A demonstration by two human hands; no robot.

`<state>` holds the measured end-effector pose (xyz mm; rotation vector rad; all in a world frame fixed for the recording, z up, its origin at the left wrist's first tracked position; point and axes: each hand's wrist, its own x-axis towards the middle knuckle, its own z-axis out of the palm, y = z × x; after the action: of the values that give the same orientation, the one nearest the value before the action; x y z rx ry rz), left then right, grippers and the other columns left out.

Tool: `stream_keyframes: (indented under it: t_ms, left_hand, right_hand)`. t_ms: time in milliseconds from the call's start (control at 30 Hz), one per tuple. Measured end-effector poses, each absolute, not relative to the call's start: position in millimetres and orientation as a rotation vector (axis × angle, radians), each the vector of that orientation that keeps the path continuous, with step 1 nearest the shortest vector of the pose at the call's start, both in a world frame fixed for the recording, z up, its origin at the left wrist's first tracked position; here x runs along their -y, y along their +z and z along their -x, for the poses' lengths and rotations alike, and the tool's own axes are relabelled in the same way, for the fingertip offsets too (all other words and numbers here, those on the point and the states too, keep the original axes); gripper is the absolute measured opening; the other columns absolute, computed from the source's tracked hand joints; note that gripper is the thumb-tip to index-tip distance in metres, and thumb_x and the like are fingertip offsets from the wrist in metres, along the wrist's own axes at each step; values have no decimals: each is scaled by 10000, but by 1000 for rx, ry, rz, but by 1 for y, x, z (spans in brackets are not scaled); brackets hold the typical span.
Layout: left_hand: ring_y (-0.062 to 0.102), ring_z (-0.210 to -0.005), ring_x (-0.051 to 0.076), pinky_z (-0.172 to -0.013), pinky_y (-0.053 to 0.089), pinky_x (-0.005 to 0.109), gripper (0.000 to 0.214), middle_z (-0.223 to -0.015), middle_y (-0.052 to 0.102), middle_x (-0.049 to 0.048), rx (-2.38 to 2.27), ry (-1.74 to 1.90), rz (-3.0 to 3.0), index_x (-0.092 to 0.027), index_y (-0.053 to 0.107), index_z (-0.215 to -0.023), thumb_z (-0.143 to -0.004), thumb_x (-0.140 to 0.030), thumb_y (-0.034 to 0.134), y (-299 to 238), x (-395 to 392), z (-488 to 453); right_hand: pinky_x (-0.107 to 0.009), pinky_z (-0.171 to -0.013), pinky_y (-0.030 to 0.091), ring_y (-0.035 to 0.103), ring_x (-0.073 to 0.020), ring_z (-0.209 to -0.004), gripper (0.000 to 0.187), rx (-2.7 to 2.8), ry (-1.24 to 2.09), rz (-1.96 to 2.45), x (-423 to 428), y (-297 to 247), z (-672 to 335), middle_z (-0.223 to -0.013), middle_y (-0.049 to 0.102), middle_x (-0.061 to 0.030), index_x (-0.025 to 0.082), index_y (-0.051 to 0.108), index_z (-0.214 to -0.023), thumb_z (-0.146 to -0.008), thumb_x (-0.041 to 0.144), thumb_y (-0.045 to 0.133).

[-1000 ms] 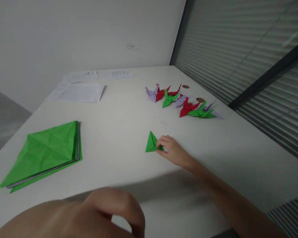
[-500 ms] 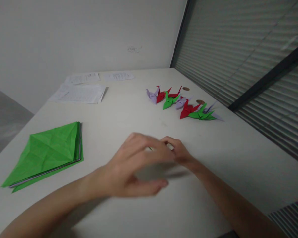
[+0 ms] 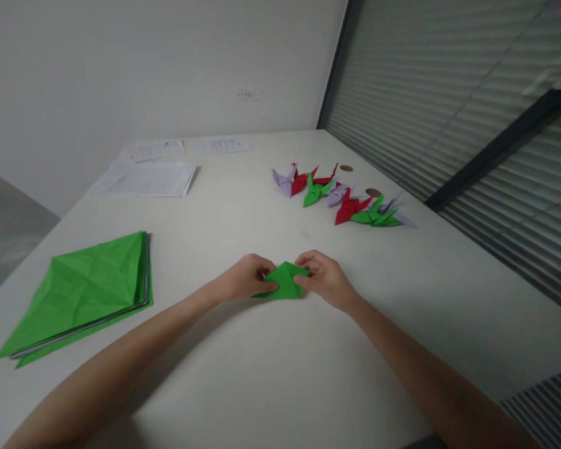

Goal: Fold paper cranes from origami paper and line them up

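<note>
A small folded piece of green origami paper (image 3: 286, 282) is held between my two hands, near the middle of the white table (image 3: 262, 374). My left hand (image 3: 250, 277) pinches its left side, thumb in front. On the right edge, the thumb and fingers of my right hand (image 3: 326, 279) grip the paper. Its upper edge comes to a low peak between the hands. The fingertips behind the paper are partly hidden.
Several folded paper cranes in red (image 3: 350, 207), green (image 3: 376, 215) and lilac (image 3: 285, 181) stand at the back right, with brown discs (image 3: 373, 192) beside them. Creased green sheets (image 3: 93, 280) lie stacked at left. Printed papers (image 3: 144, 179) lie farther back. Window blinds (image 3: 449, 93) line the right.
My left hand, blurred and spread above the right one before, has come down to the left and now pinches the green paper. The paper, mostly hidden earlier, now shows between both hands.
</note>
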<state>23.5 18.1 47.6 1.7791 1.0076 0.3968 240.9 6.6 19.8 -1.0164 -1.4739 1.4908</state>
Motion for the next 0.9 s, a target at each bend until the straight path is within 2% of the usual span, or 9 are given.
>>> stream_keyframes:
  t_ms: [133, 233, 300, 367, 467, 567, 733, 800, 900]
  left_hand:
    - [514, -536, 105, -501, 384, 213, 345, -636, 589, -31, -974, 317, -1816, -149, 645, -1097, -761, -227, 638, 38, -19, -22]
    - [629, -815, 189, -736, 493, 315, 529, -931, 686, 48, -1103, 449, -2126, -201, 546, -1279, -762, -180, 657, 29, -14, -25]
    - [581, -1066, 264, -925, 451, 424, 490, -1191, 623, 112, -1167, 605, -2405, -208, 562, -1256, -779, -196, 674, 24, -7, -30]
    - [564, -1094, 270, -943, 449, 442, 400, -1215, 599, 125, -1107, 648, -2558, -208, 570, -1230, -842, -278, 643, 20, 0, -36]
    - [570, -1096, 280, -920, 470, 444, 495, -1219, 600, 144, -973, 563, -2663, -172, 522, -1263, -864, -451, 613, 15, 7, -42]
    - [563, -1138, 290, -941, 450, 459, 498, -1236, 605, 148, -970, 479, -2749, -155, 524, -1248, -891, -500, 557, 13, 7, -41]
    - [542, -1202, 281, -995, 416, 439, 363, -1199, 627, 131, -978, 447, -2866, -157, 616, -1066, -915, -477, 533, 12, -5, -33]
    - [557, -1184, 268, -982, 426, 411, 310, -1135, 648, 124, -932, 437, -2921, -148, 625, -992, -922, -438, 540, 13, -10, -30]
    - [628, -1041, 231, -938, 444, 398, 238, -1035, 668, 102, -839, 401, -3053, -154, 613, -963, -945, -372, 521, 13, -14, -27]
  right_hand:
    - [-262, -591, 463, 587, -139, -645, 362, 1591, 1487, 1108, -5, 11, -239, -727, 608, 24, 215, 551, -971, -675, 299, 742]
    - [-221, -495, 362, 479, -113, -514, 414, 1712, 1299, 1255, -4, 4, -238, -587, 450, 91, 233, 530, -1115, -724, 237, 666]
    - [-221, -484, 299, 423, -113, -479, 482, 1842, 1028, 1392, -3, 4, -237, -548, 387, 104, 246, 502, -1211, -749, 186, 627]
    - [-234, -502, 279, 437, -125, -490, 450, 1968, 777, 1530, -2, 8, -237, -544, 421, 90, 244, 513, -1214, -780, 157, 592]
    - [-254, -516, 283, 478, -145, -508, 236, 2092, 569, 1667, -1, 13, -237, -553, 502, 52, 229, 599, -1058, -828, 186, 573]
    - [-267, -530, 327, 489, -155, -514, 115, 2204, 474, 1668, -3, 13, -241, -557, 533, 23, 237, 662, -942, -864, 272, 586]
    - [-389, -835, 466, 559, -244, -915, 161, 2373, 262, 1345, -7, 12, -255, -964, 593, -105, 247, 752, -952, -843, 250, 633]
    - [-441, -929, 444, 513, -268, -1057, 235, 2444, 271, 1186, -9, 12, -259, -1107, 573, -107, 274, 756, -979, -816, 158, 634]
    - [-436, -940, 445, 516, -246, -1070, 344, 2561, 365, 994, -13, 11, -262, -1095, 615, -68, 298, 727, -1064, -812, 90, 620]
